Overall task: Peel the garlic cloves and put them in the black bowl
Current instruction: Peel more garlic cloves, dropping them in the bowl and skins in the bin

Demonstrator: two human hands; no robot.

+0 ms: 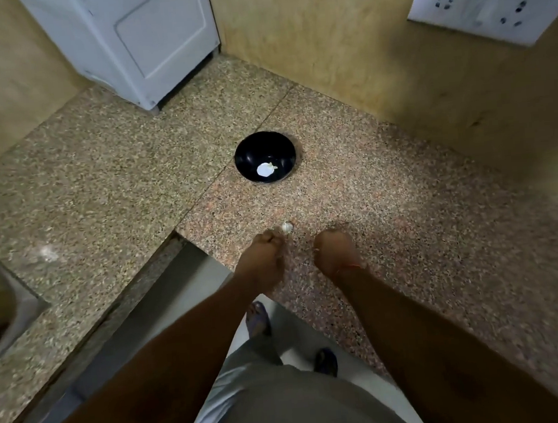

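My left hand (263, 256) pinches a garlic clove (286, 226) for peeling; my right hand (334, 248) looks curled, seemingly empty; bowl (249, 152) waits farther off.

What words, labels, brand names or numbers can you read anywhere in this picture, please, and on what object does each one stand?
None can be read.
White appliance: its panels are plain, no brand or label visible.
Wall socket plate: only pin holes and a switch, no legible marking.
Black bowl: no print; only a white piece lies inside.
Granite counter: speckle only, no text.
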